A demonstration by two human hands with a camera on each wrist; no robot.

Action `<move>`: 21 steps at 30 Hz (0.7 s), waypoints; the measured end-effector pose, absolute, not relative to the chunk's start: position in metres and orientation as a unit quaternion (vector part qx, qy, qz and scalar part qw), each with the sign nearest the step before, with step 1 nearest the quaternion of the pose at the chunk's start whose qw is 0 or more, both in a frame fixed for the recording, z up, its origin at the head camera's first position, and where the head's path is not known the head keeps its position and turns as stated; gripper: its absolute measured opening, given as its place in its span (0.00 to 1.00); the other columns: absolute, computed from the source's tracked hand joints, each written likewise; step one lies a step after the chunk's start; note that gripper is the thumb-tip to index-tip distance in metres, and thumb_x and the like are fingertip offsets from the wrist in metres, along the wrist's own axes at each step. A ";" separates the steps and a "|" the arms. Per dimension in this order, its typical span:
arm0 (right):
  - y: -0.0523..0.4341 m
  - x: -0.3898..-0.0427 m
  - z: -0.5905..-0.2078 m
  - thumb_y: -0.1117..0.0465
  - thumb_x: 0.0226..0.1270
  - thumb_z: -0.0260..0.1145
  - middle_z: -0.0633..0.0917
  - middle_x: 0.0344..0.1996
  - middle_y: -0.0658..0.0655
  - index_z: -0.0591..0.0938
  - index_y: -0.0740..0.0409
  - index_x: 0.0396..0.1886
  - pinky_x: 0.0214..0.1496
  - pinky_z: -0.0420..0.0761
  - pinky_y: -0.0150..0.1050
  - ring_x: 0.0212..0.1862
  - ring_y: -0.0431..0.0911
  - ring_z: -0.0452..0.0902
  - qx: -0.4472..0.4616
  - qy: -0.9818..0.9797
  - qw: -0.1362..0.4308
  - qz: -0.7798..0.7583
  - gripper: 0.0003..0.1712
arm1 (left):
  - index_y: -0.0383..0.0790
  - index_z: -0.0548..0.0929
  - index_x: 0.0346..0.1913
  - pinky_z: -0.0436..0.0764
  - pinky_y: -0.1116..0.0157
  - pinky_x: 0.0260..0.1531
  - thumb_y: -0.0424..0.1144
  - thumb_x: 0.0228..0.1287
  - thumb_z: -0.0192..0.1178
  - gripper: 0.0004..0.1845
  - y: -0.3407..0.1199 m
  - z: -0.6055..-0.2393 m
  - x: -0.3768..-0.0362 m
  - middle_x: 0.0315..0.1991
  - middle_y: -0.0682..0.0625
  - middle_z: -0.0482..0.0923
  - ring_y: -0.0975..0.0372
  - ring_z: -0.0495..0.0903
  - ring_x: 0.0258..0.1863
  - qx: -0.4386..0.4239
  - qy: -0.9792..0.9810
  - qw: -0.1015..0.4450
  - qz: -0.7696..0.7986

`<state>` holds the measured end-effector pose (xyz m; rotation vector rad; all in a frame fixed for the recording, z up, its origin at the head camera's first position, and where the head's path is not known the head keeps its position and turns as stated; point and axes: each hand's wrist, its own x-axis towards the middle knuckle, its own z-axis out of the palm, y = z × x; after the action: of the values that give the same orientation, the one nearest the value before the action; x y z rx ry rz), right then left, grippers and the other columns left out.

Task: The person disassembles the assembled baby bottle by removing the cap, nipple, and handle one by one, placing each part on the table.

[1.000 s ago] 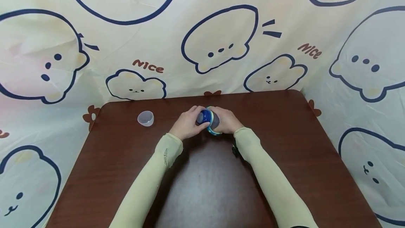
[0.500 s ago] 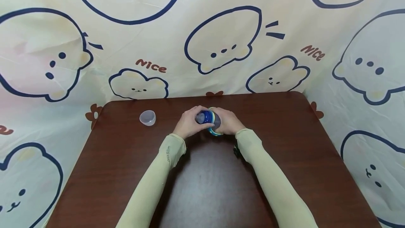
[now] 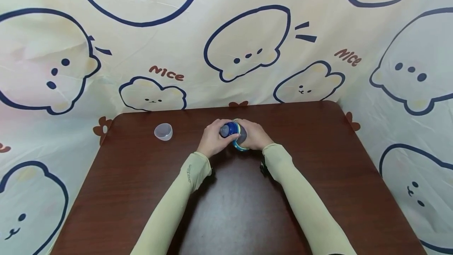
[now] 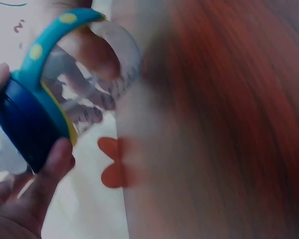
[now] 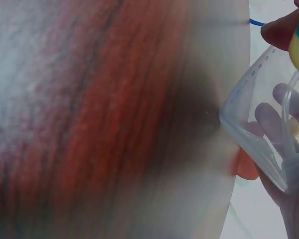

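A baby bottle (image 3: 242,135) with a clear body, blue collar and teal handles dotted yellow is held between both hands, tilted with its top toward the left. My left hand (image 3: 214,137) grips the dark blue collar (image 4: 27,119), its thumb and fingers around it. The clear body is held by my right hand (image 3: 255,135), whose fingers show through the wall in the right wrist view. A straw (image 5: 289,114) with a weighted end lies inside the body. The teal handle (image 4: 45,42) arches over the body in the left wrist view.
A small translucent cup-shaped cap (image 3: 163,132) stands on the brown table (image 3: 226,207) to the left of the hands. Behind the table's far edge hangs a cream cloth (image 3: 198,58) with cartoon drawings, which also covers both sides.
My left wrist and forearm have shifted slightly rightward while the fingers stay at the collar. The right hand keeps its hold on the bottle body. The cap stays in place.
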<state>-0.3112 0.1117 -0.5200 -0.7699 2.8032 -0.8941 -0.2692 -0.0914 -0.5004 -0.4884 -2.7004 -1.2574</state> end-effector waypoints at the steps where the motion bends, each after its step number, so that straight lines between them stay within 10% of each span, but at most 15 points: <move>1: 0.112 -0.311 -0.520 0.57 0.46 0.85 0.83 0.58 0.53 0.74 0.48 0.70 0.66 0.80 0.55 0.57 0.52 0.80 -0.252 0.921 0.050 -0.293 0.49 | 0.49 0.82 0.61 0.86 0.53 0.55 0.60 0.60 0.74 0.31 -0.091 -0.499 -0.269 0.50 0.49 0.82 0.55 0.82 0.50 -0.157 -0.894 0.060 -0.415; 21: 0.109 -0.311 -0.521 0.54 0.49 0.84 0.82 0.57 0.55 0.73 0.51 0.70 0.65 0.80 0.54 0.56 0.51 0.80 -0.268 0.928 0.030 -0.256 0.47 | 0.53 0.77 0.67 0.83 0.49 0.60 0.72 0.52 0.72 0.44 -0.092 -0.495 -0.265 0.61 0.48 0.82 0.52 0.81 0.58 -0.071 -0.890 0.007 -0.450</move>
<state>-0.3110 0.1094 -0.5211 -0.8276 2.8617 -0.7897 -0.2654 -0.0918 -0.4952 -0.2234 -2.7832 -1.4082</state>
